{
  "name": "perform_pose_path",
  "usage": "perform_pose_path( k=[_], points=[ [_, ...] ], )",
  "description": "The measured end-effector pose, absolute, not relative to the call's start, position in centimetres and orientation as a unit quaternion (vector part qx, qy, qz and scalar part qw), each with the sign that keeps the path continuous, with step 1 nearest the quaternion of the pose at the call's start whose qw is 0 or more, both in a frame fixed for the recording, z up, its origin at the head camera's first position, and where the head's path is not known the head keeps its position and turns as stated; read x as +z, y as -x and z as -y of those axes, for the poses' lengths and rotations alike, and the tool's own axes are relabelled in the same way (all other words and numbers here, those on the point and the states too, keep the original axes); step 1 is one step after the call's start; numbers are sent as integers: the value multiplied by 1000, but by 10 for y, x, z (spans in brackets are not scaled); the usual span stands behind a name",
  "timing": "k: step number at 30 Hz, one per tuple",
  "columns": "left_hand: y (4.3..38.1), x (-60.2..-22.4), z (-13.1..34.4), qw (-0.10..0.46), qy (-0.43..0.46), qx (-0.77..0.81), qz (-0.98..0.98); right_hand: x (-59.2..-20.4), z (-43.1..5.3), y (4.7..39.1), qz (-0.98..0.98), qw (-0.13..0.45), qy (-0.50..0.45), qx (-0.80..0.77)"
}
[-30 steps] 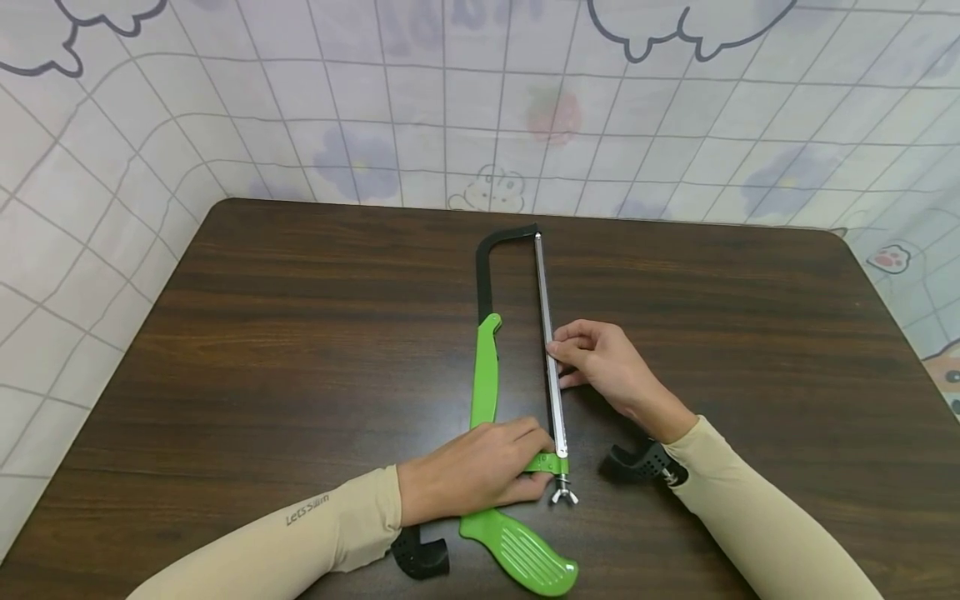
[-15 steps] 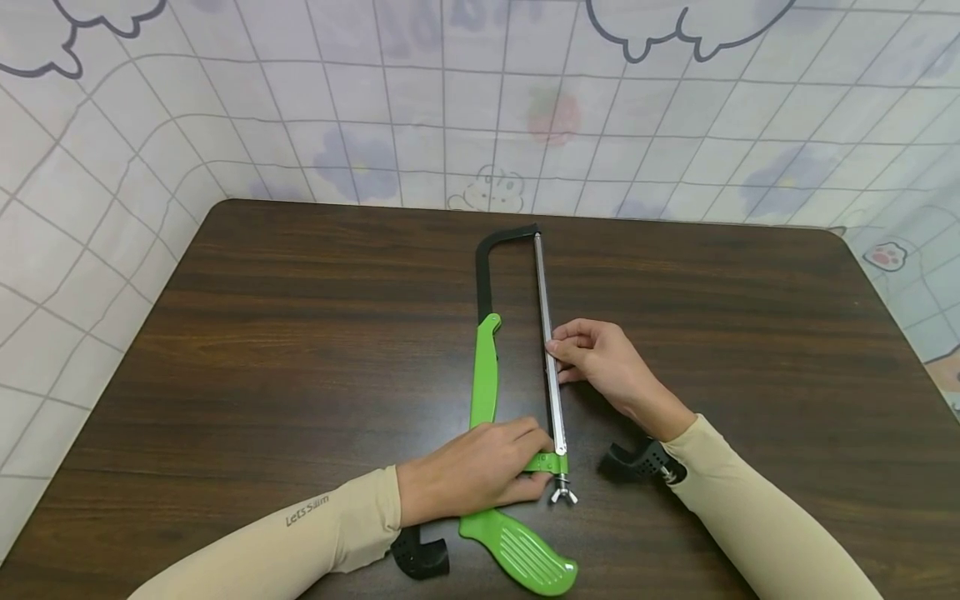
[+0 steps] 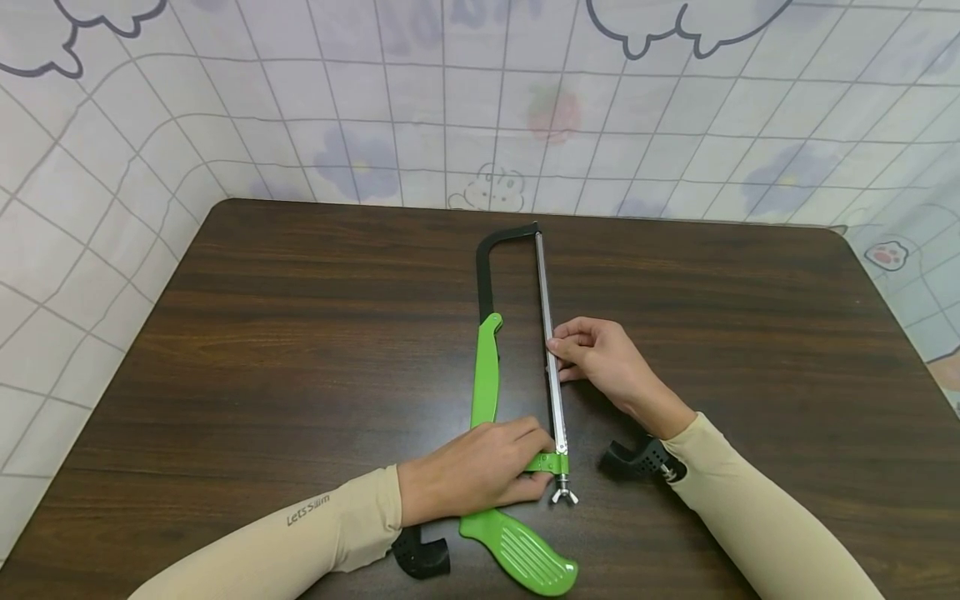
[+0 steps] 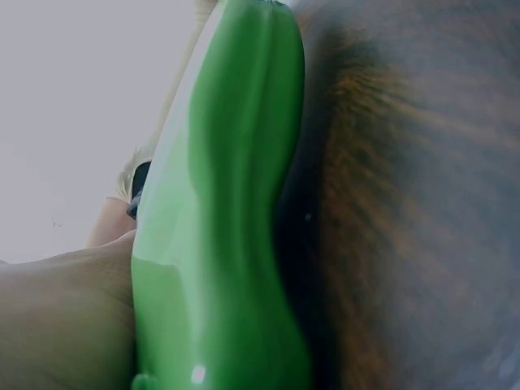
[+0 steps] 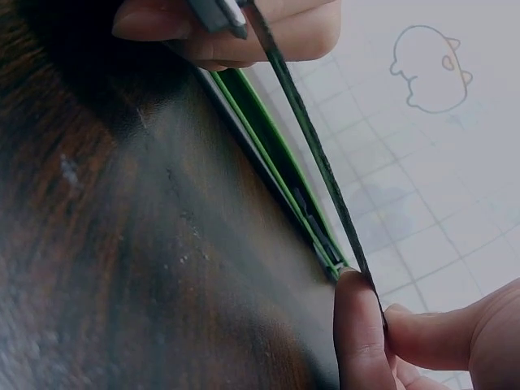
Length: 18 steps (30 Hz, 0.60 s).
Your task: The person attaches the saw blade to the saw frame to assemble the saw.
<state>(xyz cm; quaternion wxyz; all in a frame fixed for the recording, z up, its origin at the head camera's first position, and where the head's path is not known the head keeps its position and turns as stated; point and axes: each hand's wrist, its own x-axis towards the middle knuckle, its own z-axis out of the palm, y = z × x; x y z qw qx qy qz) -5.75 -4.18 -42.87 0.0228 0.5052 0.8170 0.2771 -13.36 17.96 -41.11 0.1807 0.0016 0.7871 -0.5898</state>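
A hacksaw (image 3: 485, 375) with a green frame and a black bent front arm lies on the table. Its silver blade (image 3: 545, 292) runs along the right side, down to a wing nut (image 3: 564, 493). My left hand (image 3: 480, 467) lies over the frame above the green handle (image 3: 525, 558), fingers curled at the lower blade mount (image 3: 549, 462). Halfway along the blade, my right hand (image 3: 607, 362) pinches it between thumb and finger; the right wrist view shows the blade (image 5: 317, 154) edge-on in that pinch. Green frame (image 4: 236, 187) fills the left wrist view's middle.
The dark wood-grain table (image 3: 300, 333) extends to both sides of the saw. A white grid-patterned cloth (image 3: 412, 108) rises behind its far edge. Black wrist mounts (image 3: 420, 557) hang below both wrists, and pale sleeves (image 3: 322, 517) cover the forearms.
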Motion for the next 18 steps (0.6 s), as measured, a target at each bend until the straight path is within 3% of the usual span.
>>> perform_pose_path(
  k=[18],
  points=[
    [58,-430,42,26,-507,278,-815,-411,-179,135,-789,184,-9,-586]
  ],
)
